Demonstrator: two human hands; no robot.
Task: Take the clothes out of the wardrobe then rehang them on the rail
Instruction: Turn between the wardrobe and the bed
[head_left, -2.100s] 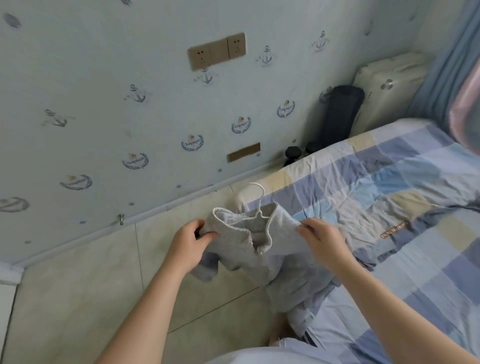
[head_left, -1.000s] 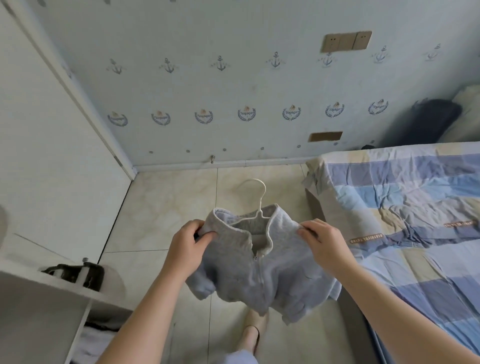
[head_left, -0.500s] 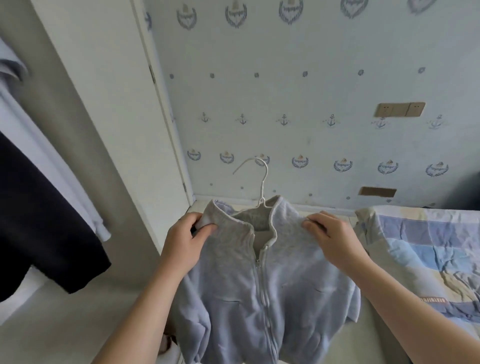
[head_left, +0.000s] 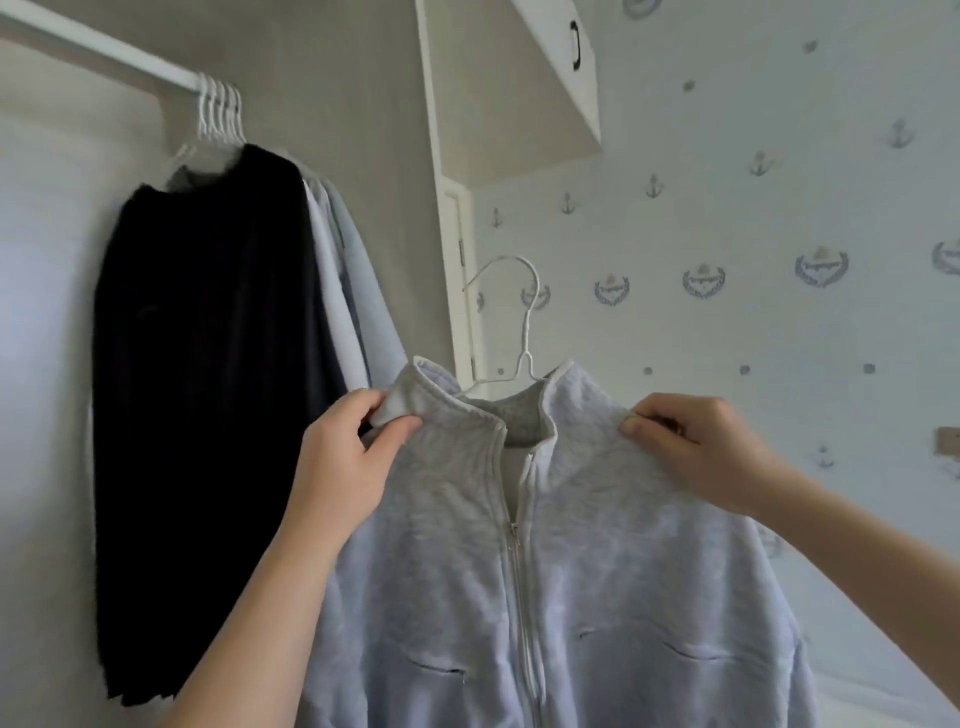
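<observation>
Matt fleecy cloth jacket (head_left: 566, 597), smooth white hanger (head_left: 524, 332)

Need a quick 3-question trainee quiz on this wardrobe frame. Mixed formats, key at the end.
1. True or false: the hook of the white hanger inside the grey zip jacket is already over the rail.
2. Multiple choice: where does the left hand grip the jacket? A) a pocket B) beside the collar C) the zip pull
3. Fill in: the outermost hanging garment on the rail is ___ in colour.

Key: 1 false; 2 B; 3 black.
</observation>
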